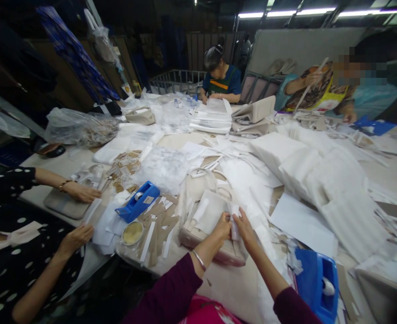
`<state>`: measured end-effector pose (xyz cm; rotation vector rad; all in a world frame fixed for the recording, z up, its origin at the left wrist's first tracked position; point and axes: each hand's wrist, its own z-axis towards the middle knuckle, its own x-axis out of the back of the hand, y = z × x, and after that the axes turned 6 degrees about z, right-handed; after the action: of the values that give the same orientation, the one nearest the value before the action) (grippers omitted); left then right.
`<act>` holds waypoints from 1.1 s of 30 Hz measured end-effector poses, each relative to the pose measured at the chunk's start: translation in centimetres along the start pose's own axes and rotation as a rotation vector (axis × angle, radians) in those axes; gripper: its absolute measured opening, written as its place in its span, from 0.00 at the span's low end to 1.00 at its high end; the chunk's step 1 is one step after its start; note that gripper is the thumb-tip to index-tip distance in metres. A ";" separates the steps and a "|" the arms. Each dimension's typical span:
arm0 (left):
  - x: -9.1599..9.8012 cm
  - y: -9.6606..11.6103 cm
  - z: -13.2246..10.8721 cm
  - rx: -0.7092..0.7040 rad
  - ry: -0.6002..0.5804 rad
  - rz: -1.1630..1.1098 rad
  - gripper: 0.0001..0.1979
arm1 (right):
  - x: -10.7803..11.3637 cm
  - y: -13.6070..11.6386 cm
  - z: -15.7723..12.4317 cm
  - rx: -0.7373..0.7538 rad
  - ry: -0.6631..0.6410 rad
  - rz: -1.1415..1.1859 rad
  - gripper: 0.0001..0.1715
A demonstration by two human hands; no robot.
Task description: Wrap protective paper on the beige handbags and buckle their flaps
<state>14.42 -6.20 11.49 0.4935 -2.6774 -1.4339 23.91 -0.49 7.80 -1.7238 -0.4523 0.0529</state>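
A beige handbag [191,237] lies on the table right in front of me, with white sheet padding [209,209] over its upper side. Both hands meet at its right side. Between them is a white wrapping strip [234,220], apparently folded around part of the bag; what lies under it is hidden. My left hand [221,226] pinches the strip's left edge, fingers closed. On the other edge, my right hand [245,229] grips with thumb and fingers together. The bag's looped handle [201,173] stretches away toward the far side.
Blue tape dispensers [139,201] [316,283] flank me, with a tape roll [132,233] at left. White foam sheets [319,180] heap at right. A co-worker's hands [82,193] hold a white strip at left. Other people sit across, near stacked bags [255,110].
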 end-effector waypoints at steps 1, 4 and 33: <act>0.7 0.4 0.0 -0.024 -0.028 0.080 0.18 | 0.4 0.0 0.0 0.005 0.014 -0.063 0.44; 4.5 1.6 -0.1 -0.275 0.037 0.339 0.14 | 1.5 -0.5 -1.1 0.126 0.167 -0.279 0.40; 15.4 0.6 4.9 -0.045 0.030 0.513 0.16 | -8.3 -5.6 -2.9 0.355 0.373 -0.433 0.25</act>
<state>-1.33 -6.77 7.83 -0.1693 -2.4802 -1.3072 15.57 -5.20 11.95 -1.2235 -0.4932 -0.4672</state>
